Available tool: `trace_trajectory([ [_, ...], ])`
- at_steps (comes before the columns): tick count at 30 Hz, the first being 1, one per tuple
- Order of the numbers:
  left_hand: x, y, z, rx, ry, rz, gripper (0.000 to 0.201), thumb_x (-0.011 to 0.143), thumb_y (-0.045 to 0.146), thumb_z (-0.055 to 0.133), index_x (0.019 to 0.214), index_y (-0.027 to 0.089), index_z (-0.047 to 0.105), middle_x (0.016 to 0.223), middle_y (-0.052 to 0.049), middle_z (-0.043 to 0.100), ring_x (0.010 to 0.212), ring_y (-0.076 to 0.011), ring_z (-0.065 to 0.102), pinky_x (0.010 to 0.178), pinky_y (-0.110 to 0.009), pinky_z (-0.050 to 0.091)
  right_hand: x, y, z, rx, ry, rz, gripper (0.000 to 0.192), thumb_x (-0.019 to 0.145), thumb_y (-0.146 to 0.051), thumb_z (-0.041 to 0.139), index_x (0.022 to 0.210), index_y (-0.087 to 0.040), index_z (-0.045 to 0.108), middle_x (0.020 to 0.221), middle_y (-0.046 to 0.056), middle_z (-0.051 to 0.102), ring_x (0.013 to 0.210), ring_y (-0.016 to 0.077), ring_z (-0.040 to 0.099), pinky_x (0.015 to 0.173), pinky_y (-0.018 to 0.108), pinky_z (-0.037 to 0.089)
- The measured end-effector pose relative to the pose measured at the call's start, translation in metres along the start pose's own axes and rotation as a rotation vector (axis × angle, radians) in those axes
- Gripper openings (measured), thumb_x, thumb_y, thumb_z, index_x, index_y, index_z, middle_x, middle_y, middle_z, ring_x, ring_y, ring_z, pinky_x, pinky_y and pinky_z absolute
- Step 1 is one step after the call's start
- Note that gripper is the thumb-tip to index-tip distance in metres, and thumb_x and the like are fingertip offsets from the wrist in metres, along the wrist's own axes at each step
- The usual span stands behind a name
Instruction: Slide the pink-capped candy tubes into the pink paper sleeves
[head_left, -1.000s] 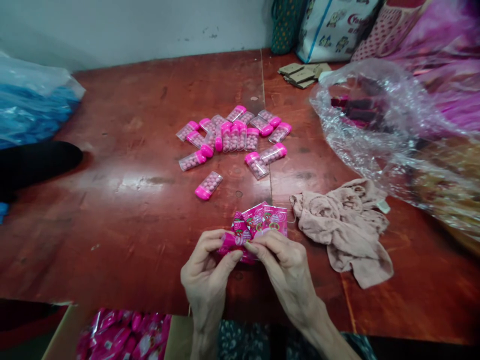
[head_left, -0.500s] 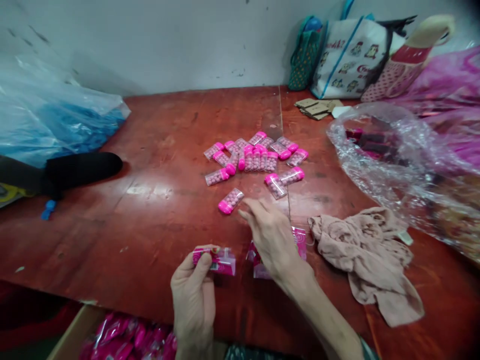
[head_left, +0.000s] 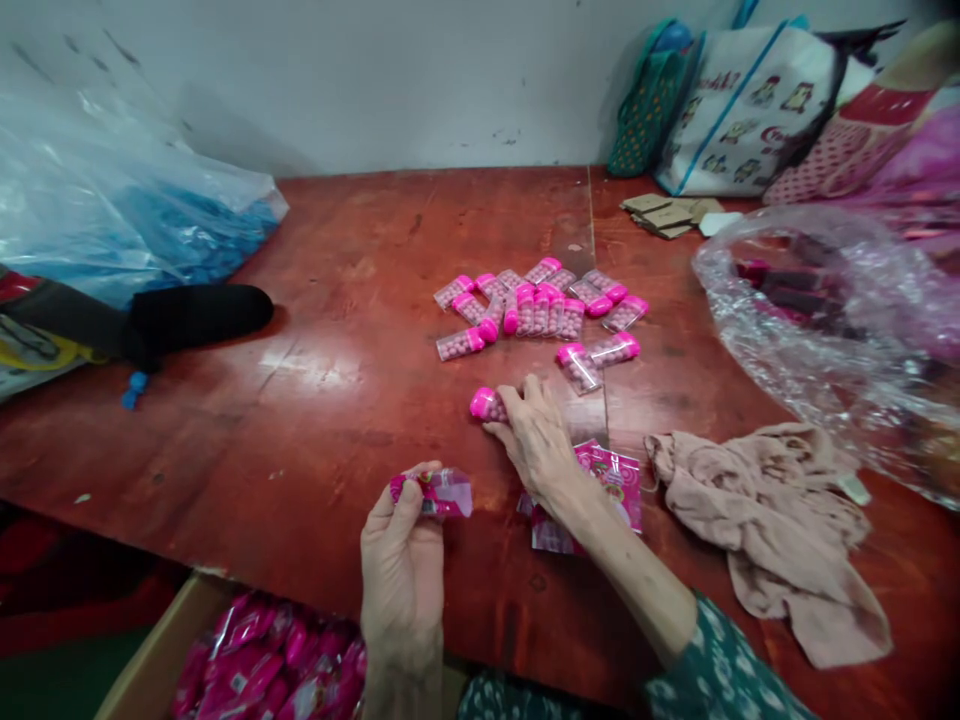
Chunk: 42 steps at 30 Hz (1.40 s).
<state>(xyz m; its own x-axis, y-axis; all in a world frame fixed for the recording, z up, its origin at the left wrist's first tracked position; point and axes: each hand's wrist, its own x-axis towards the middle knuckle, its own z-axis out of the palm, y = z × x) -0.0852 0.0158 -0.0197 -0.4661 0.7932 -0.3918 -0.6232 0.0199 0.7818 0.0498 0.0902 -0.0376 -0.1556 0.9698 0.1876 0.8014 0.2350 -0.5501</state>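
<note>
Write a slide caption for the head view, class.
At a red table, the left hand holds a pink wrapper; the right hand touches a pink-capped container.

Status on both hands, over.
Left hand holds pink printed wrapper. Right hand grasps pink-capped clear container. Flat pink wrappers partly hidden by right forearm.

Glossy plastic wrapper (head_left: 451, 493), matt cloth (head_left: 757, 500)

There, my right hand (head_left: 534, 440) partly covers the tube (head_left: 482, 402)!
My forearm (head_left: 626, 560) hides some pink wrappers (head_left: 624, 482); the bottom edge cuts off the carton (head_left: 161, 640).
</note>
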Motion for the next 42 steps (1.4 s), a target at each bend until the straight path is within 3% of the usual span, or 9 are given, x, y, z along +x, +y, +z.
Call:
trace_trajectory([
  [4, -0.002, -0.002, 0.001, 0.021, -0.001, 0.052, 0.012, 0.064, 0.021, 0.074, 0.074, 0.016, 0.071, 0.078, -0.002, 0.072, 0.072, -0.0120, 0.064, 0.069, -0.022, 0.052, -0.030, -0.012, -0.024, 0.130, 0.041, 0.043, 0.022, 0.078, -0.025, 0.063, 0.098, -0.018, 0.055, 0.086, 0.003, 0.049, 0.073, 0.0173, 0.053, 0.065, 0.029, 0.044],
  [9, -0.008, -0.008, 0.008, 0.066, -0.012, 0.108, 0.010, 0.066, 0.019, 0.071, 0.076, 0.015, 0.071, 0.079, -0.002, 0.071, 0.073, -0.0124, 0.063, 0.070, -0.023, 0.052, -0.061, -0.035, -0.051, 0.468, 0.055, 0.147, 0.025, 0.073, -0.018, 0.069, 0.096, -0.020, 0.059, 0.088, 0.003, 0.055, 0.080, 0.0181, 0.056, 0.067, 0.027, 0.046],
  [17, -0.016, -0.013, 0.013, 0.088, -0.059, 0.090, 0.013, 0.066, 0.020, 0.072, 0.078, 0.015, 0.071, 0.083, -0.003, 0.071, 0.074, -0.0135, 0.063, 0.072, -0.026, 0.052, -0.080, -0.031, -0.045, 0.447, 0.124, 0.150, 0.029, 0.072, -0.010, 0.068, 0.097, -0.020, 0.058, 0.093, 0.004, 0.055, 0.083, 0.0182, 0.057, 0.065, 0.026, 0.048],
  [23, -0.016, -0.017, 0.014, 0.160, -0.175, 0.061, 0.017, 0.066, 0.019, 0.072, 0.083, 0.013, 0.071, 0.087, -0.006, 0.072, 0.073, -0.0136, 0.064, 0.070, -0.024, 0.052, -0.086, -0.024, -0.046, 0.461, 0.079, 0.111, 0.033, 0.075, -0.009, 0.065, 0.105, -0.019, 0.056, 0.096, 0.005, 0.058, 0.087, 0.0189, 0.058, 0.071, 0.027, 0.050],
  [31, -0.025, -0.027, 0.025, 0.131, -0.127, 0.153, 0.024, 0.068, 0.009, 0.069, 0.091, 0.015, 0.064, 0.102, -0.009, 0.069, 0.083, -0.0150, 0.065, 0.077, -0.026, 0.051, -0.092, -0.020, -0.040, 0.472, 0.115, 0.077, 0.037, 0.075, -0.005, 0.063, 0.108, -0.018, 0.054, 0.097, 0.006, 0.057, 0.088, 0.0195, 0.058, 0.075, 0.028, 0.050],
  [37, -0.027, -0.032, 0.028, 0.057, -0.111, -0.011, 0.027, 0.070, 0.011, 0.068, 0.096, 0.014, 0.063, 0.100, -0.010, 0.069, 0.092, -0.0173, 0.064, 0.084, -0.029, 0.049, -0.095, -0.024, -0.032, 0.453, 0.132, 0.043, 0.032, 0.079, -0.005, 0.056, 0.108, -0.017, 0.053, 0.099, 0.009, 0.056, 0.091, 0.0213, 0.057, 0.072, 0.029, 0.052],
  [42, -0.027, -0.034, 0.026, 0.010, -0.142, -0.182, 0.026, 0.069, 0.020, 0.071, 0.094, 0.013, 0.066, 0.095, -0.010, 0.071, 0.088, -0.0200, 0.065, 0.087, -0.036, 0.047, -0.095, -0.023, -0.031, 0.496, 0.262, 0.002, 0.036, 0.079, -0.005, 0.056, 0.113, -0.015, 0.052, 0.099, 0.009, 0.057, 0.091, 0.0180, 0.059, 0.076, 0.023, 0.052],
])
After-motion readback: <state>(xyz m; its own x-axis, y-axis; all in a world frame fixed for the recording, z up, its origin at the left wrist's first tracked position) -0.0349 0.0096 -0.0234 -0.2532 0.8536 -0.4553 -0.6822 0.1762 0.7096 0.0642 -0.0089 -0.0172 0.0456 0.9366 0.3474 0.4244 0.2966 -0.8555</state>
